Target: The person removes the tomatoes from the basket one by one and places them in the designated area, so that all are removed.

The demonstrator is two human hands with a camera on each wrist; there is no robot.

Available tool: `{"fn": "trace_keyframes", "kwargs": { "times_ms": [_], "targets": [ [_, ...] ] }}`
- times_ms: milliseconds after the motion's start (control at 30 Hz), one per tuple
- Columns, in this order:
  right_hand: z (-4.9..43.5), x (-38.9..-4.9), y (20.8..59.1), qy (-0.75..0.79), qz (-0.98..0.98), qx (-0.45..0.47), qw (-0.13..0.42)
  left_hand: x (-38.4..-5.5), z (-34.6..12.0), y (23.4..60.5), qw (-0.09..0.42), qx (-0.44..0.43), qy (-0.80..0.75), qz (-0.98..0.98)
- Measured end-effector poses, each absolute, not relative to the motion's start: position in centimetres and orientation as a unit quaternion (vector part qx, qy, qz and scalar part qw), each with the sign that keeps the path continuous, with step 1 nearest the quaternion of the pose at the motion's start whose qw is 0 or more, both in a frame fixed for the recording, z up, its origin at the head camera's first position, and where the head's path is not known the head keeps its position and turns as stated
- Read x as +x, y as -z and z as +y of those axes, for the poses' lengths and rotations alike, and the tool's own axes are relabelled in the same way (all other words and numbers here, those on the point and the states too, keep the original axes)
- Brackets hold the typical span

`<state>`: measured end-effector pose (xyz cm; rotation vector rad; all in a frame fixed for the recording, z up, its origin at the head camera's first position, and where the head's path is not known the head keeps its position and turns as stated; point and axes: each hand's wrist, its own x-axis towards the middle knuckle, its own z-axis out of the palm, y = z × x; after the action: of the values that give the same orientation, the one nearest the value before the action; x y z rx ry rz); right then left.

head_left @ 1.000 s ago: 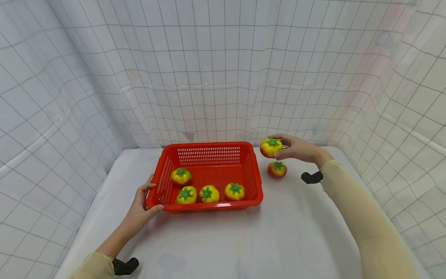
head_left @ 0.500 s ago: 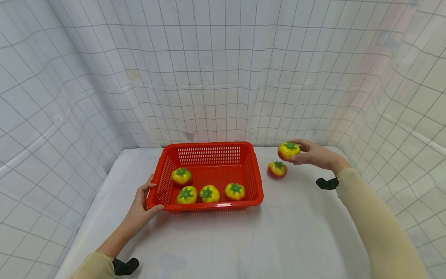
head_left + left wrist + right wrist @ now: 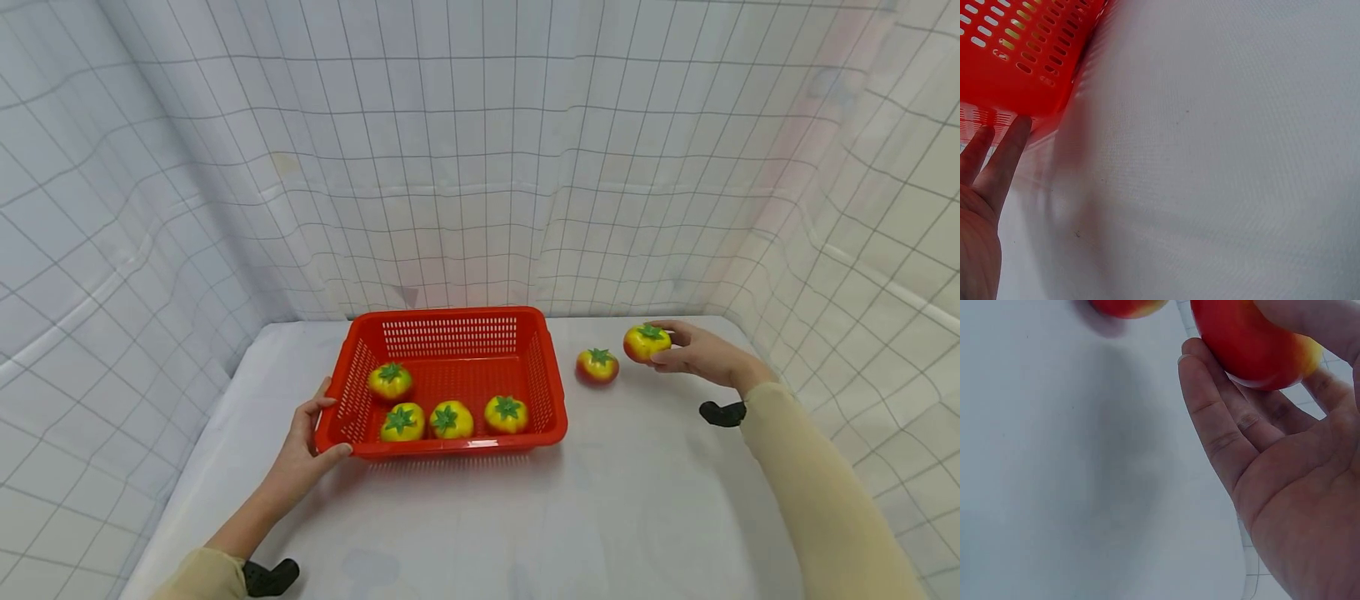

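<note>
We locate the right hand [image 3: 697,350] at the right of the white table [image 3: 480,525]. It pinches the held fruit [image 3: 646,343], yellow and red with a green leafy top, between thumb and fingers. We cannot tell whether this fruit touches the table. Just left of it, we find the loose fruit [image 3: 597,367] on the table, between the held fruit and the red basket [image 3: 420,450].

We see the left hand [image 3: 298,457] spread around the near left corner of the basket, thumb against the front rim and fingers against the left side. The left wrist view shows two fingers extended, their tips at the basket wall.

Inside the basket we count four similar fruits: the rear fruit [image 3: 391,382] near the left wall, and the left fruit [image 3: 402,422], middle fruit [image 3: 452,420] and right fruit [image 3: 506,415] along the front wall. The right fruit sits apart from the other two.

We note a white grid-patterned cloth [image 3: 435,150] behind the table.
</note>
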<state>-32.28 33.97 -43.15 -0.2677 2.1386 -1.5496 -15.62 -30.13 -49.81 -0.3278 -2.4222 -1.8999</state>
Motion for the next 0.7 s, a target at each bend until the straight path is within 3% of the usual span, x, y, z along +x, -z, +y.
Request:
{"fn": "trace_keyframes", "kwargs": {
  "times_ms": [700],
  "targets": [
    [35.7,-31.8,46.9,0.532,0.805,-0.064,0.255,-15.7,-30.1,49.9,0.025,-0.106,0.614,-0.782]
  ]
}}
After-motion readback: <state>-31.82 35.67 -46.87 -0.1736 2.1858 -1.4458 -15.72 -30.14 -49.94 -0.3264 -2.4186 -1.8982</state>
